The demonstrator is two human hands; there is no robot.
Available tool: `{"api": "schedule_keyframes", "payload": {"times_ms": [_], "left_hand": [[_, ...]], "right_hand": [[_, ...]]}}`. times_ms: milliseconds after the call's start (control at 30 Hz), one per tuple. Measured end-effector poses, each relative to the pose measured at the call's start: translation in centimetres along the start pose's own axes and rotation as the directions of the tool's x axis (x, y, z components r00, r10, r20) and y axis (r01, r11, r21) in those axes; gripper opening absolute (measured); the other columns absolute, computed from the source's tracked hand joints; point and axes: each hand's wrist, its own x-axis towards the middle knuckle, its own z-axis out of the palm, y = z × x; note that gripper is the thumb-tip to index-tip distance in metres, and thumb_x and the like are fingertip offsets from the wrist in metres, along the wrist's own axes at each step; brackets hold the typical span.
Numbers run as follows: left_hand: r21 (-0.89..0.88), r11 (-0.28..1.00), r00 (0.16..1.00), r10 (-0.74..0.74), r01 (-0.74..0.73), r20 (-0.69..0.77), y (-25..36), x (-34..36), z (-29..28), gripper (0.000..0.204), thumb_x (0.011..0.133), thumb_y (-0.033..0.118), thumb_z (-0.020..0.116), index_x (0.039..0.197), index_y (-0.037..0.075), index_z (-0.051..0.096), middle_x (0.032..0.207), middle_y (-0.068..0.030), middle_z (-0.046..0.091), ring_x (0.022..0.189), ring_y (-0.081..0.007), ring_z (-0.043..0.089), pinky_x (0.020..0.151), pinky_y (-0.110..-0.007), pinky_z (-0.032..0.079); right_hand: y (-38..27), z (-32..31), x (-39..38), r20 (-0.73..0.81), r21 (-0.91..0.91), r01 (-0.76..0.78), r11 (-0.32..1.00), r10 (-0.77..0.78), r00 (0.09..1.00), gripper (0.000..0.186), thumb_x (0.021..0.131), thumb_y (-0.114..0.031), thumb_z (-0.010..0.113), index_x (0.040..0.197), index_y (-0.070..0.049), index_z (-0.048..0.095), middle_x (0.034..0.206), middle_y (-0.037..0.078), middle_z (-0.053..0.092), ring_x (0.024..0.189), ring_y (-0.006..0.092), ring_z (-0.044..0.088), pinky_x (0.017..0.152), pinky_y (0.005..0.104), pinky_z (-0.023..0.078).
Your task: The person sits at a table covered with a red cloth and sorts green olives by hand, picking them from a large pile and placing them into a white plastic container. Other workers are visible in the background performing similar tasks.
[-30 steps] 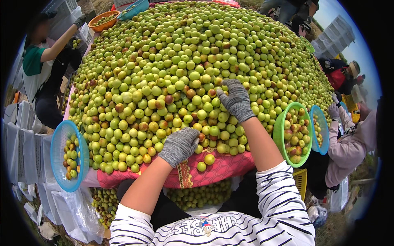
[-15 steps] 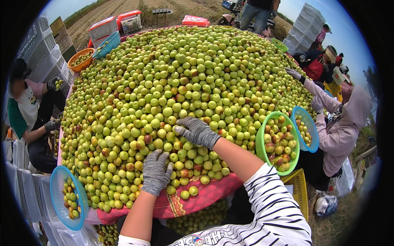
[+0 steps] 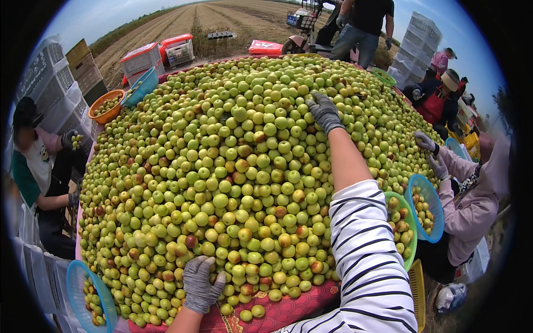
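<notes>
L hand (image 3: pixel 202 284), gray knit glove: thumb spread wide from bent fingers, at front edge of pile; no fruit visible in grasp. R hand (image 3: pixel 325 112), similar glove, arm extended fwd: fingers over fruit toward pile's far side, can't tell if gripping any. Jujubes (image 3: pixel 220 200), mostly green w/ some reddish-brown, heaped on red patterned tablecloth (image 3: pixel 305 305). Green basket (image 3: pixel 412 227) w/ jujubes beside R sleeve (image 3: pixel 366 244); blue basket (image 3: pixel 439 219) next to it. Co-worker (image 3: pixel 472 222) far R, gloved hands at pile.

Below the left hand (image 3: pixel 202 284), the view's lower edge cuts off the forearm (image 3: pixel 186 321); nearer than the right hand (image 3: pixel 326 113), a striped sleeve (image 3: pixel 367 250) partly hides the green basket (image 3: pixel 412 233).
</notes>
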Motion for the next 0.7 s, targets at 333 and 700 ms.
{"api": "schedule_keyframes", "payload": {"times_ms": [333,700], "left_hand": [[-0.017,0.999,0.956,-0.053,0.051,-0.288,-3.7,1.8,-2.9,0.047,0.074,0.008,0.072,0.118,0.009,0.055,0.129,-0.0169,0.048,0.118,-0.0352,0.050,0.101,-0.046,0.042],[0.078,0.965,0.940,-0.222,0.250,-0.259,-4.9,2.1,-3.0,0.055,0.074,0.018,0.075,0.123,0.003,0.055,0.132,-0.0189,0.049,0.123,-0.0357,0.046,0.106,-0.046,0.038]], "right_hand": [[0.5,1.4,-0.2,-0.050,0.123,0.148,0.981,-0.143,0.988,0.054,0.089,-0.032,0.069,0.137,-0.013,0.054,0.139,0.016,0.053,0.130,0.0271,0.049,0.110,0.0361,0.039],[1.2,2.4,-0.1,0.007,0.050,0.057,0.997,-0.057,0.998,0.062,0.084,-0.049,0.069,0.134,-0.013,0.056,0.145,0.017,0.043,0.136,0.0297,0.041,0.113,0.0400,0.033]]}}
